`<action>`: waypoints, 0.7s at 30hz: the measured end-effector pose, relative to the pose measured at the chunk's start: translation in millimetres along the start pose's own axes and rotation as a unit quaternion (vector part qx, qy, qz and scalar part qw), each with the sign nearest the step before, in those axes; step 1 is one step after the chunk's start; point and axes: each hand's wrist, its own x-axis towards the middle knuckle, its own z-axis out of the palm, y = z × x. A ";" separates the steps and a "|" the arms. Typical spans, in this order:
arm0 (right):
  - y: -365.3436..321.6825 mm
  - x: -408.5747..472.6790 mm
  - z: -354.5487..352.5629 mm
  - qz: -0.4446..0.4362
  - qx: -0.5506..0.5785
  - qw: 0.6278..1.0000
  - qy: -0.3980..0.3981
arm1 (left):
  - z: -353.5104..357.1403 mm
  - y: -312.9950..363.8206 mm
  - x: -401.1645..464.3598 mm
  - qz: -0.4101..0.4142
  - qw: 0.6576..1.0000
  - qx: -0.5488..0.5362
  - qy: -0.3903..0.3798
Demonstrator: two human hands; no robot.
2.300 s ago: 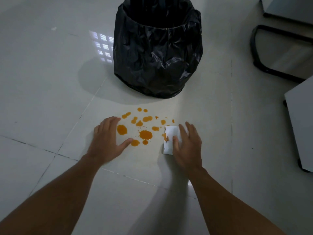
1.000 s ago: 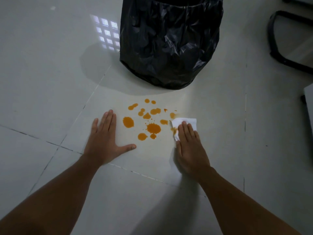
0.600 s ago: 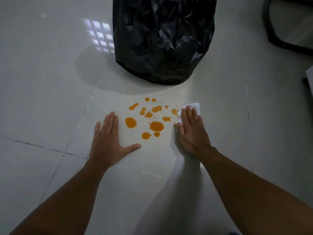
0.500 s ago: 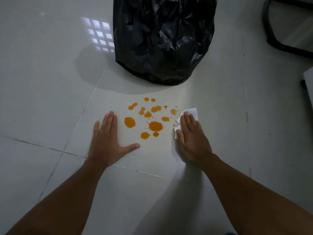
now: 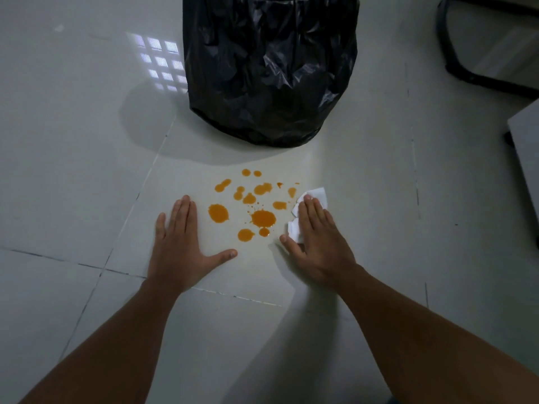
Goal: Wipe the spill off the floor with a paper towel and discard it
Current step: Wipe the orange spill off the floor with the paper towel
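Observation:
An orange spill of several drops and blots lies on the pale floor tile, in front of a bin lined with a black bag. My right hand presses flat on a white paper towel at the spill's right edge; the towel's corners stick out past my fingertips and by my thumb. My left hand rests flat on the floor, fingers spread, just left of the spill, holding nothing.
A black tubular chair base stands at the upper right. A grey furniture edge juts in at the right. Tile joints run across the floor under my wrists.
My right hand slid the paper towel back and forth along the spill's right edge, ending slightly nearer to me with the thumb spread. The left hand stayed planted. The camera shifted a little.

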 end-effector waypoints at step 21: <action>1.8 4.9 2.3 0.083 0.037 0.995 0.047 | -1.8 0.0 -0.1 -0.002 1.000 0.008 -0.009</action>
